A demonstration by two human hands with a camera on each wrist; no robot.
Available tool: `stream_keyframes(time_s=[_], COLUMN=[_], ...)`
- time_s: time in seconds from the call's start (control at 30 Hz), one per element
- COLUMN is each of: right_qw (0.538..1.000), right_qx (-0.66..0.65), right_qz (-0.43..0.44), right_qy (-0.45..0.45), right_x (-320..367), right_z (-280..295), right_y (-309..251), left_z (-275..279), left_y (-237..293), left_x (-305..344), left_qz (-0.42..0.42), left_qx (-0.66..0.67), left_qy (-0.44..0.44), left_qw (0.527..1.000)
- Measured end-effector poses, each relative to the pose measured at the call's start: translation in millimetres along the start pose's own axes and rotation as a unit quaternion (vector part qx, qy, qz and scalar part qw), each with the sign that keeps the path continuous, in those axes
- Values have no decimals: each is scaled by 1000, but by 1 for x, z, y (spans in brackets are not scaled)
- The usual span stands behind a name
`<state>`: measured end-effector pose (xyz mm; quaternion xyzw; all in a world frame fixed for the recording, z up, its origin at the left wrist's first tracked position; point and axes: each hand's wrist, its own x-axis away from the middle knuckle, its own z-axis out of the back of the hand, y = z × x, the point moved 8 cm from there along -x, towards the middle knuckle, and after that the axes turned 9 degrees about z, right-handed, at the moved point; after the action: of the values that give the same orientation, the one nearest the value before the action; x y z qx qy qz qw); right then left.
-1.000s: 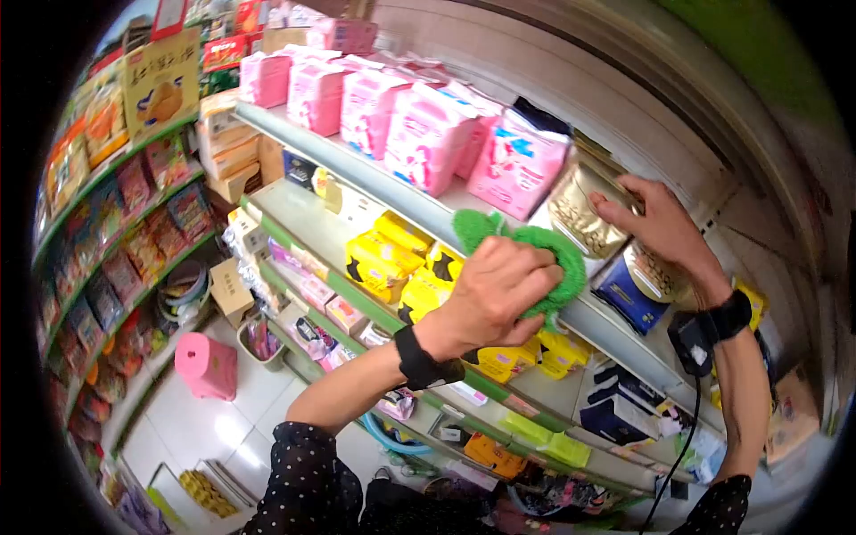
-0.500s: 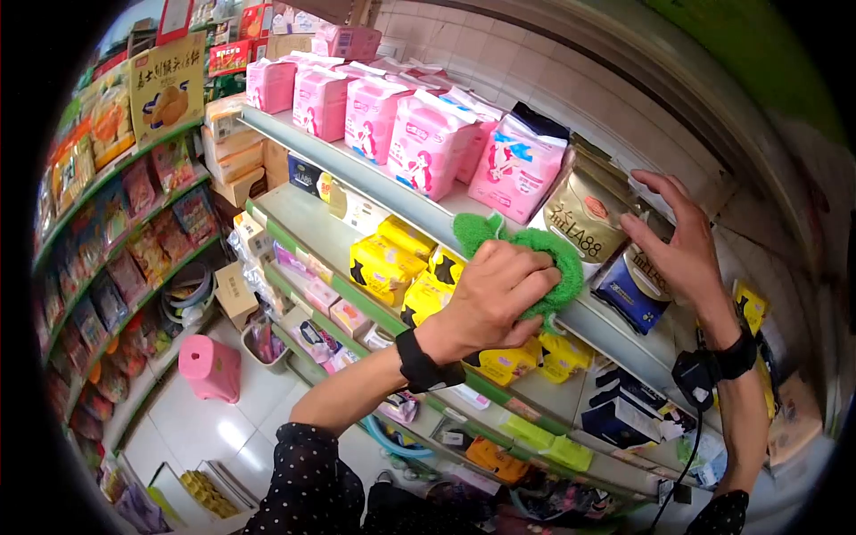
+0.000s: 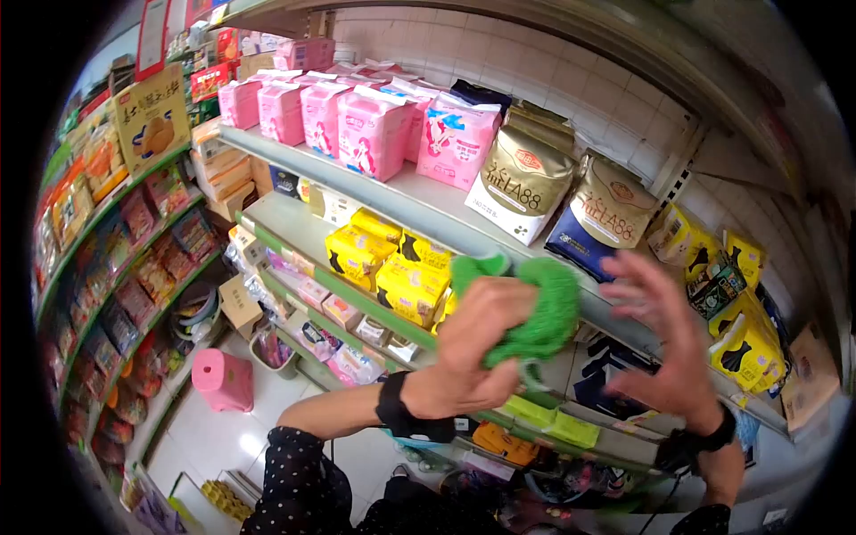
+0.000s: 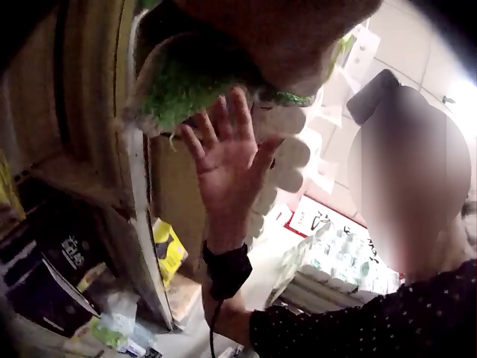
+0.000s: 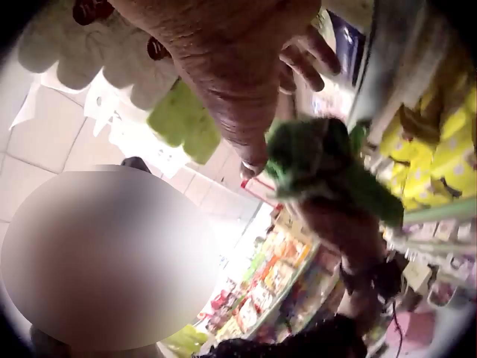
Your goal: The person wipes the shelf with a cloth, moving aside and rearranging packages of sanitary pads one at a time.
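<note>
Has just bared the gold bag and the blue bag, standing side by side on the shelf, by drawing the right hand back from them. Holds it palm open, with fingers spread, gripping nothing, in front of the shelf. Seems to have finished handling both bags for now. Still grips the bunched green cloth in the left hand, by the shelf's front edge; cannot tell whether touching it. Works in a shop, between tiled wall and tiled floor, with a stocked rack at left. Faces pink packs along the same shelf, yellow packs below.
</note>
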<state>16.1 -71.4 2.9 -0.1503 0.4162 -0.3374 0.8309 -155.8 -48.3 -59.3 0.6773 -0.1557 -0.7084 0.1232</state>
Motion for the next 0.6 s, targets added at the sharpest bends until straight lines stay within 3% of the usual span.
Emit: stream_keyframes(time_s=[0.03,0.13,0.17,0.23,0.27,0.33,0.37,0.4,0.43,0.5,0.6], right_qw=[999,998,997,989,989,994,993,987,979,965,950], right_qx=[-32,-19,-37,-139,-130,-57,-25,-59,-82,-5,125], right_qz=[15,44,41,-13,17,66,89,66,36,104,186], right_qy=[-32,29,45,52,65,64,69,137,183,240,220], right_x=[4,15,21,34,39,44,45,46,46,47,40], right_z=[-17,-21,-17,-9,-5,6,8,16,23,31,33], right_y=[-5,0,8,38,37,44,46,51,58,44,25], left_z=[-15,-52,-60,-64,-62,-52,-49,-34,-15,40,123], left_y=[6,13,2,-9,-3,18,27,32,30,3,-35], left_x=[0,3,7,16,16,4,2,-5,-11,-21,-50], left_qz=[27,126,219,393,377,219,137,83,102,112,115], left_qx=[17,61,142,298,243,-2,-131,-190,-201,-303,-388], left_qy=[-19,-53,-95,-159,-174,-201,-217,-152,-117,-5,132], left_qw=[999,989,961,855,877,955,958,966,967,946,905])
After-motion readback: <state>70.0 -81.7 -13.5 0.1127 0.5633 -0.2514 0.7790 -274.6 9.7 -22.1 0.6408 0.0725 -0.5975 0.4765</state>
